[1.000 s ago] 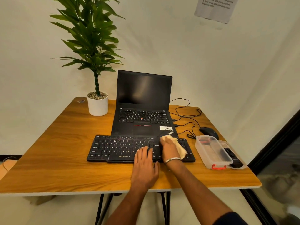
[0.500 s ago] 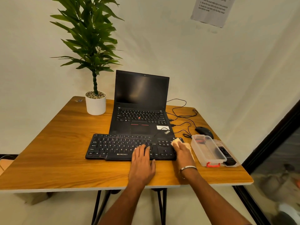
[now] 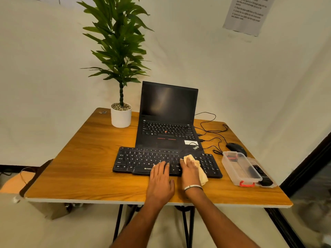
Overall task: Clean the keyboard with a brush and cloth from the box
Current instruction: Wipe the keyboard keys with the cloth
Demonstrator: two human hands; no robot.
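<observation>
A black external keyboard lies across the front middle of the wooden table. My right hand presses a pale yellow cloth onto the keys right of the keyboard's middle, the cloth bunched under the palm and hanging over the keyboard's front edge. My left hand lies flat with fingers on the front edge of the keyboard, holding it steady. A clear plastic box with a red latch stands to the right, its lid beside it with a dark object on it.
An open black laptop sits behind the keyboard. A potted plant stands at the back left. A black mouse and tangled cables lie at the back right. The table's front edge is near my wrists.
My right hand with the cloth slid from the middle to the keyboard's right end, then came back toward the middle. My left hand stayed on the front edge.
</observation>
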